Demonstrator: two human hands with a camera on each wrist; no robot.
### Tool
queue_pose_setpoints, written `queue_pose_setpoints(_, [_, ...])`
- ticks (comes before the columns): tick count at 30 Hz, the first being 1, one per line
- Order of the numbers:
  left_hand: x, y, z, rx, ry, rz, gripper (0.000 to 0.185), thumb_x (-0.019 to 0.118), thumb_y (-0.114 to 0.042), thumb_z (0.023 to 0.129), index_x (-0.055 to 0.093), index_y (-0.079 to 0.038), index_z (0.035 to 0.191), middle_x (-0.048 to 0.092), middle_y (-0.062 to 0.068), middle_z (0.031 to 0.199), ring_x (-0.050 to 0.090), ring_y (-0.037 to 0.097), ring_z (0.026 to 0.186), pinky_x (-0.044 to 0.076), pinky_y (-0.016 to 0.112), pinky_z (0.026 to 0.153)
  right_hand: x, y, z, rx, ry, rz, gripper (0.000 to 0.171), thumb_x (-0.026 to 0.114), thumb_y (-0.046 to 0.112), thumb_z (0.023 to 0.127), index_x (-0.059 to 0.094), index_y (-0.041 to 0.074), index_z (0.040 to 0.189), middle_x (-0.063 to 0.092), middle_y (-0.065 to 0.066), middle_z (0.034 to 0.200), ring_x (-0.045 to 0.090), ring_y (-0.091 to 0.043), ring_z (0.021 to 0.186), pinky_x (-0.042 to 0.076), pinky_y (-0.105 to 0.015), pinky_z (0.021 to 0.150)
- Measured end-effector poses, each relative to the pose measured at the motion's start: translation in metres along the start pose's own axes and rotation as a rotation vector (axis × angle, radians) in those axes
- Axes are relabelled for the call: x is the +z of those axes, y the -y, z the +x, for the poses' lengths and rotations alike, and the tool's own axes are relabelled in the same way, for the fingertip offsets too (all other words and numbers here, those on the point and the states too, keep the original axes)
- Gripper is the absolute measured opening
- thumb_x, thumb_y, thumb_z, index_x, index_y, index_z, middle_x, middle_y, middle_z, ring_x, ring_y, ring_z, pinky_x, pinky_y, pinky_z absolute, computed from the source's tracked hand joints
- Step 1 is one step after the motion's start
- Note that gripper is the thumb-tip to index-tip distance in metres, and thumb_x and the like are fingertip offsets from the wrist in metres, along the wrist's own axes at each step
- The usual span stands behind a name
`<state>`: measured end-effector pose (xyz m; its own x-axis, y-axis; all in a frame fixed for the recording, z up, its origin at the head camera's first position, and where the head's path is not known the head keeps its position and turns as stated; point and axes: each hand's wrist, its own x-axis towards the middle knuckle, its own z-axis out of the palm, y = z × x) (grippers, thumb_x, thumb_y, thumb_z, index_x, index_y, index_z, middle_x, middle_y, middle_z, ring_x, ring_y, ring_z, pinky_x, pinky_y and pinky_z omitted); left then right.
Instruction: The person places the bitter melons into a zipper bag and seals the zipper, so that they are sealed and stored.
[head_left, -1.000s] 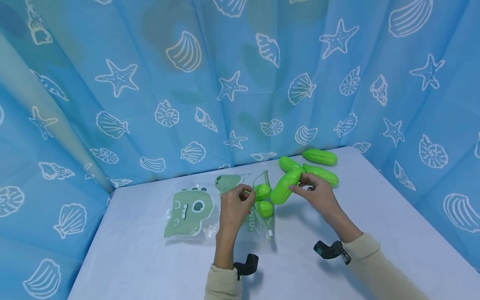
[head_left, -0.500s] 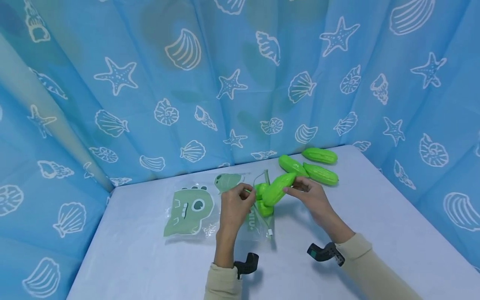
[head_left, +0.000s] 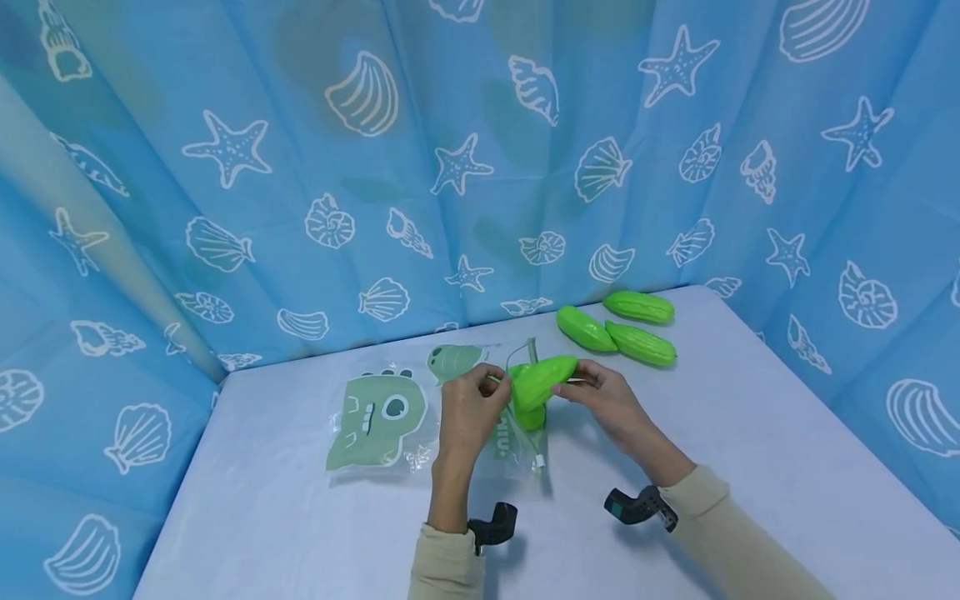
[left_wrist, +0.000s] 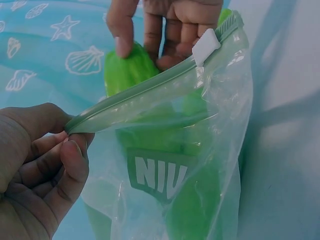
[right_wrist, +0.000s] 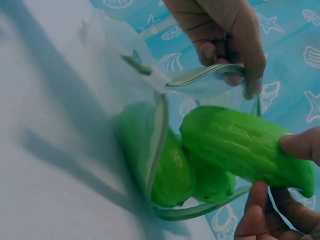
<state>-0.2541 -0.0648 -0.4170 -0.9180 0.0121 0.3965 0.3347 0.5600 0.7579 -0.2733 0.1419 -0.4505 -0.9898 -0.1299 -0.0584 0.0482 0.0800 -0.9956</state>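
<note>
Bag rim [left_wrist: 150, 90] is pinched open by left hand [head_left: 468, 408]; cucumber [head_left: 542, 382] is gripped by right hand [head_left: 603, 400], tip at the bag mouth. 2 already bagged, 3 cucumbers [head_left: 618, 329] left on table [head_left: 750, 433].

Hidden and cut-off parts around the clear zip bag [head_left: 517, 433]

In the head view the left hand [head_left: 467, 412] covered the bag's near rim, and the green toy cucumber [head_left: 542, 382] held over the bag's mouth hid most of the green pieces inside the bag [right_wrist: 175, 170], so their number could not be told. The left wrist view cut the right hand [left_wrist: 167, 27] off at the top edge above the bag, and the lettering on the bag [left_wrist: 156, 175] read only "NIU", its remainder lost in folds. The right wrist view cropped the right hand's fingertips [right_wrist: 300, 145] at the edge beside the bag.
</note>
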Motion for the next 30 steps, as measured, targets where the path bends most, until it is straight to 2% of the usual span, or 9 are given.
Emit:
queue_pose_setpoints(4, [-0.001, 0.0, 0.001, 0.001, -0.002, 0.0, 0.01, 0.063, -0.016, 0.084, 0.068, -0.009, 0.089, 0.062, -0.004, 0.063, 0.052, 0.004, 0.042, 0.045, 0.019, 0.04, 0.002, -0.002, 0.0, -0.008, 0.045, -0.026, 0.061, 0.075, 0.033, 0.075, 0.05, 0.011, 0.125, 0.049, -0.009, 0.122, 0.055, -0.022, 0.107, 0.043, -0.04, 0.093])
queue_pose_setpoints(8, [-0.002, 0.001, 0.001, -0.004, -0.001, 0.006, 0.01, 0.063, -0.016, 0.084, 0.068, -0.009, 0.089, 0.061, -0.005, 0.063, 0.052, 0.003, 0.042, 0.045, 0.019, 0.04, 0.007, -0.003, 0.0, -0.029, 0.046, -0.058, 0.058, 0.075, 0.034, 0.075, 0.051, 0.013, 0.124, 0.052, -0.009, 0.119, 0.056, -0.021, 0.103, 0.044, -0.044, 0.09])
queue_pose_setpoints(12, [-0.003, 0.001, 0.001, -0.009, -0.005, 0.016, 0.011, 0.063, -0.017, 0.084, 0.069, -0.009, 0.089, 0.061, -0.005, 0.062, 0.052, 0.003, 0.041, 0.045, 0.02, 0.04, 0.014, -0.003, 0.002, -0.052, 0.032, -0.042, 0.059, 0.074, 0.031, 0.076, 0.048, 0.014, 0.127, 0.052, -0.01, 0.118, 0.056, -0.023, 0.1, 0.044, -0.049, 0.089])
queue_pose_setpoints(15, [-0.004, 0.001, 0.001, -0.01, -0.007, 0.013, 0.011, 0.062, -0.017, 0.084, 0.069, -0.009, 0.089, 0.061, -0.006, 0.062, 0.051, 0.003, 0.041, 0.045, 0.02, 0.04, 0.019, -0.002, 0.003, -0.044, 0.034, -0.056, 0.057, 0.075, 0.03, 0.076, 0.049, 0.014, 0.124, 0.054, -0.009, 0.116, 0.057, -0.022, 0.097, 0.045, -0.045, 0.088])
queue_pose_setpoints(18, [-0.005, 0.0, 0.001, -0.01, -0.006, 0.002, 0.011, 0.062, -0.016, 0.084, 0.068, -0.009, 0.089, 0.061, -0.005, 0.062, 0.051, 0.003, 0.041, 0.045, 0.019, 0.04, 0.025, -0.003, 0.002, -0.025, 0.056, -0.119, 0.055, 0.075, 0.032, 0.075, 0.052, 0.013, 0.121, 0.057, -0.008, 0.113, 0.057, -0.021, 0.094, 0.047, -0.039, 0.085])
queue_pose_setpoints(21, [-0.006, -0.001, 0.0, -0.011, -0.001, -0.004, 0.011, 0.062, -0.016, 0.084, 0.068, -0.009, 0.089, 0.061, -0.004, 0.063, 0.051, 0.003, 0.041, 0.045, 0.019, 0.04, 0.031, -0.006, 0.002, -0.022, 0.071, -0.188, 0.051, 0.076, 0.032, 0.075, 0.055, 0.014, 0.118, 0.059, -0.006, 0.108, 0.057, -0.021, 0.09, 0.049, -0.038, 0.079])
queue_pose_setpoints(26, [-0.007, -0.001, 0.001, -0.018, 0.014, 0.006, 0.01, 0.063, -0.017, 0.084, 0.068, -0.009, 0.089, 0.061, -0.004, 0.065, 0.053, 0.004, 0.047, 0.046, 0.019, 0.043, 0.039, -0.012, 0.003, -0.053, 0.073, -0.306, 0.043, 0.074, 0.032, 0.077, 0.058, 0.017, 0.114, 0.06, -0.004, 0.097, 0.056, -0.02, 0.081, 0.046, -0.034, 0.059])
queue_pose_setpoints(30, [-0.006, 0.0, 0.001, -0.016, 0.009, 0.016, 0.01, 0.064, -0.018, 0.084, 0.069, -0.011, 0.089, 0.061, -0.005, 0.065, 0.053, 0.004, 0.052, 0.046, 0.019, 0.046, 0.043, -0.013, 0.002, -0.085, 0.068, -0.384, 0.045, 0.073, 0.028, 0.078, 0.057, 0.018, 0.118, 0.057, -0.003, 0.099, 0.054, -0.018, 0.077, 0.046, -0.03, 0.051])
